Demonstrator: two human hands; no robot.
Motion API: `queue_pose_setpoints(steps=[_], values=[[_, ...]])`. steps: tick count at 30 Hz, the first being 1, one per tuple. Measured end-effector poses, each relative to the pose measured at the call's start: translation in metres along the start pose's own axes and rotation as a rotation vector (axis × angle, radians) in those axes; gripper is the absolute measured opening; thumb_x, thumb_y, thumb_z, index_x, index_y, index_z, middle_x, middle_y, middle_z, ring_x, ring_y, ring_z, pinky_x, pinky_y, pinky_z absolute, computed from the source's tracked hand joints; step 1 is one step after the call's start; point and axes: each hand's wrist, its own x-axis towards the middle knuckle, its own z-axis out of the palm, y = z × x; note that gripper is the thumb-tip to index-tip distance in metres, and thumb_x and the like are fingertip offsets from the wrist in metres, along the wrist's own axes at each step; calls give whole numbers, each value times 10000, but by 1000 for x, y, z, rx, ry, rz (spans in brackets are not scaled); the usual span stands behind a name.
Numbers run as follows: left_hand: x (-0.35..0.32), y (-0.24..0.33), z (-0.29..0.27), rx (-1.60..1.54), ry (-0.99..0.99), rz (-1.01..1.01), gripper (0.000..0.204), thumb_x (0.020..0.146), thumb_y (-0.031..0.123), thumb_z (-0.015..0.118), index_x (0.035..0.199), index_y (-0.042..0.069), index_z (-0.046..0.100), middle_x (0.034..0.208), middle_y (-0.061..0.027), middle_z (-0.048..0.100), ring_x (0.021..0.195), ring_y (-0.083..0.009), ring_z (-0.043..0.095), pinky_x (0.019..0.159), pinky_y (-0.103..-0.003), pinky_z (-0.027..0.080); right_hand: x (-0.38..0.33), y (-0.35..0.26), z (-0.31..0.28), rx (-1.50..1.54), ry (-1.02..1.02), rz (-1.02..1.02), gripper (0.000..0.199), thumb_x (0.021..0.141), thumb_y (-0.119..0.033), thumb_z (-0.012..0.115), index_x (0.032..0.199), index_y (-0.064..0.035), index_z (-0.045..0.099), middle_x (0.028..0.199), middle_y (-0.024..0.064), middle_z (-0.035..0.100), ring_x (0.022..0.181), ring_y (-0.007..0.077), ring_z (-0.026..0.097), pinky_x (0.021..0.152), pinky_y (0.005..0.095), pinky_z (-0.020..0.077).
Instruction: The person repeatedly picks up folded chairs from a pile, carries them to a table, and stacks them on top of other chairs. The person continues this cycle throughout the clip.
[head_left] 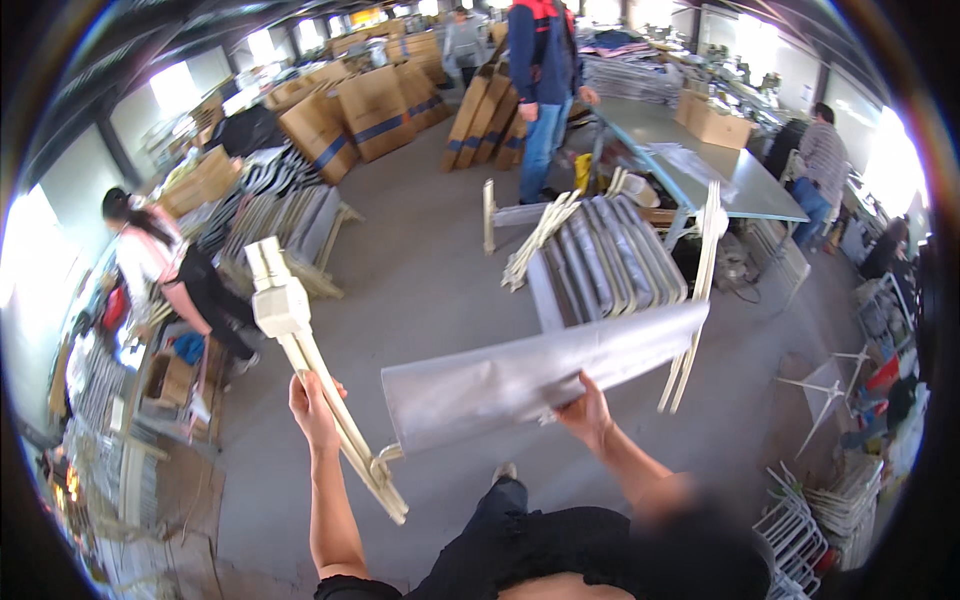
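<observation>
A folding frame is held up in front of me, with a grey fabric panel [520, 375] spanning between cream tube legs at its two ends. My left hand [317, 408] is closed around the left pair of tube legs [325, 385], which lean and carry a blocky cream joint [281, 308] near their upper end. At the panel's lower edge, my right hand [588, 412] grips the fabric, thumb on its face; the fingers underneath are partly hidden. The right pair of tube legs [697, 300] stands beyond the panel's right end, touched by neither hand.
Ahead on the floor is a stack of grey-covered frames [605, 255]. A person in blue trousers [545, 130] stands behind it, beside a long table [740, 185]. Another person [170, 265] bends at the left, near more stacked frames [290, 235]. Cardboard boxes [375, 110] lean farther back.
</observation>
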Motion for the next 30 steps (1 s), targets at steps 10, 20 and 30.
queue_pose_setpoints(steps=[10, 20, 30], values=[[61, -90, 229, 155, -413, -321, 435, 894, 493, 436, 925, 63, 493, 689, -50, 538, 576, -127, 538, 568, -256, 442, -57, -103, -54, 228, 159, -349, 464, 925, -318, 381, 1248, 15, 378, 1253, 168, 452, 1158, 291, 434, 994, 413, 348], [-40, -184, 533, 147, -587, -475, 483, 877, 495, 472, 967, 22, 510, 719, -70, 543, 588, -146, 542, 565, -265, 471, -107, -318, -198, 354, 333, -518, 505, 880, -307, 449, 1280, -11, 364, 1286, 152, 415, 1160, 273, 412, 990, 425, 334], [-110, -207, 711, 263, -381, -567, 422, 884, 453, 484, 909, 34, 527, 687, -67, 546, 560, -136, 535, 553, -268, 474, -89, -543, -280, 331, 265, -360, 492, 895, -286, 418, 1271, 26, 364, 1332, 175, 373, 1206, 296, 386, 1029, 435, 302]])
